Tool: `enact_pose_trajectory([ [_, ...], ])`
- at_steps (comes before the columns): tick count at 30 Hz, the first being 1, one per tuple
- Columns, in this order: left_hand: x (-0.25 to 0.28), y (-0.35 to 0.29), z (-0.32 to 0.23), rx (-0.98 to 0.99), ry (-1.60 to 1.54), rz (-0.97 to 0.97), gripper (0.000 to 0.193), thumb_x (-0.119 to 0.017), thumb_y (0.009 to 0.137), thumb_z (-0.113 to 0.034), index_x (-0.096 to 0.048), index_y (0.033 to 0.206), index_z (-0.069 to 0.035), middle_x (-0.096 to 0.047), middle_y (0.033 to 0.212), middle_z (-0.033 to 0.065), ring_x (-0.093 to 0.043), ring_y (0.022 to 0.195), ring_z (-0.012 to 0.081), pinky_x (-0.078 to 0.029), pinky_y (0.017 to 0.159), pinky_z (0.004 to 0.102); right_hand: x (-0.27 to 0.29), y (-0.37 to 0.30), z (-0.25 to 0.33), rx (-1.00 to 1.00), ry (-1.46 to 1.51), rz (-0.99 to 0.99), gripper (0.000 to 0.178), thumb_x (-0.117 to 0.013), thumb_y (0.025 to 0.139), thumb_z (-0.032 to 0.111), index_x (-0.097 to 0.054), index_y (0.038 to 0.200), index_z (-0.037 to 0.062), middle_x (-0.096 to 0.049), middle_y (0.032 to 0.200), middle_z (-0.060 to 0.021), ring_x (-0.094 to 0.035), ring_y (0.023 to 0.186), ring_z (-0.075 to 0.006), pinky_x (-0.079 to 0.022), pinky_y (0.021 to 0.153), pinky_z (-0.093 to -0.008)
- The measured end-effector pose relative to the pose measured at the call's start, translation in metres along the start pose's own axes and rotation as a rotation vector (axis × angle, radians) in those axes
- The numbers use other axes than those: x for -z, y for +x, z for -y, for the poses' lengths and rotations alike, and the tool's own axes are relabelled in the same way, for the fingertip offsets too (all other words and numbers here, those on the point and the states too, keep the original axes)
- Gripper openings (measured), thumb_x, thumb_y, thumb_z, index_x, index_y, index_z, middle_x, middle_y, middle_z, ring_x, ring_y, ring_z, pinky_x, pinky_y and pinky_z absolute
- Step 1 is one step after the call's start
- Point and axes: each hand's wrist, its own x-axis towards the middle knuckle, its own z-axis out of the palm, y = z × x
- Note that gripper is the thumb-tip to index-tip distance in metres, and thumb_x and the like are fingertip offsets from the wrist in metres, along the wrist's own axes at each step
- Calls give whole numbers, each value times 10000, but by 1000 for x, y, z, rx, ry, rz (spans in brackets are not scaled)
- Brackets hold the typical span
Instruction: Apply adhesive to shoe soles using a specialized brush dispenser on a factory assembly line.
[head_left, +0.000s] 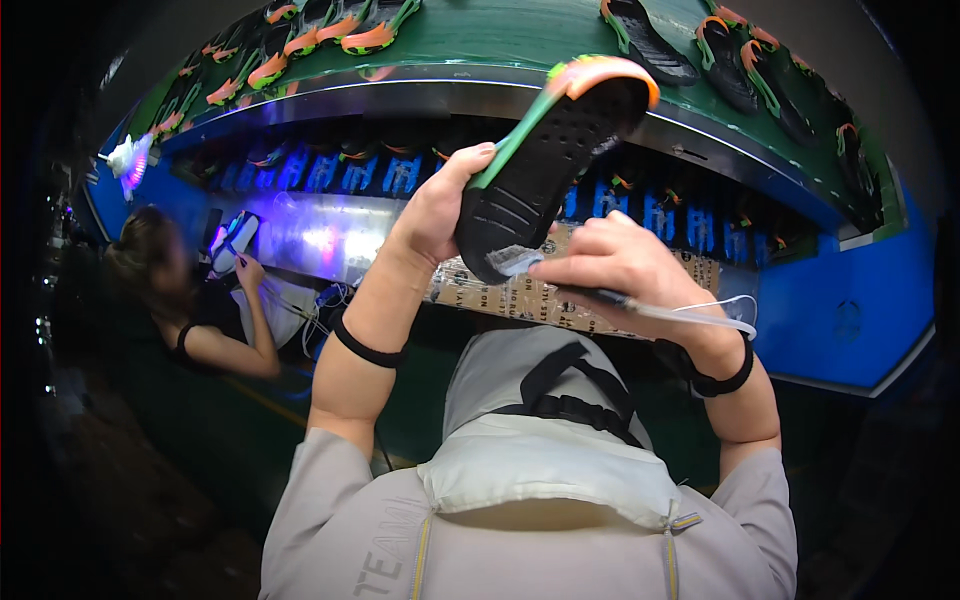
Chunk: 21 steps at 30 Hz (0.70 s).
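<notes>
Nearest is the person's grey shirt (540, 550), with a pale cloth (500, 385) and its black strap (575, 405) just beyond. A black band (368, 342) circles the left forearm, another the right wrist. The left hand (440, 205) grasps a sole (535, 180) by its side, thumb along the green edge; the sole is raised in front of the person, tilted, its orange end up and to the right. The right hand (625, 265) is closed around a dark handle (597, 296) with a pale tube (700, 315), index fingertip by a whitish patch (512, 260) at the sole's lower end; whether it touches is unclear. Beyond lies printed brown cardboard (480, 290) on a metal bench (345, 235). To the left, a co-worker (220, 340) holds a shoe (232, 240). Behind the bench, more pieces stand in a blue-lit row (330, 172); farthest, a green belt (500, 40) carries black soles with orange and green edges.
</notes>
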Motion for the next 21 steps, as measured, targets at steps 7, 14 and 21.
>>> enact_pose_trajectory([
  [7,-10,10,-11,207,209,-147,423,-522,1061,-340,-666,1252,8,-740,1061,95,-717,858,127,-598,742,265,9,2,1,-26,6,69,339,-813,820,138,-747,1153,133,-611,874,-35,-589,850,-244,-412,764,-389],
  [14,2,8,-12,320,255,-199,454,-561,1048,-371,-686,1270,4,-743,1034,85,-716,833,120,-589,733,254,11,-3,-7,-43,-220,89,331,-795,830,147,-747,1157,131,-608,870,-33,-581,862,-246,-403,783,-392],
  [21,13,-7,-15,331,186,-223,442,-501,1068,-313,-646,1286,44,-749,1113,145,-752,894,180,-623,815,301,26,-7,-9,-61,-210,65,374,-807,780,124,-750,1149,122,-603,842,-24,-579,839,-236,-407,777,-379],
])
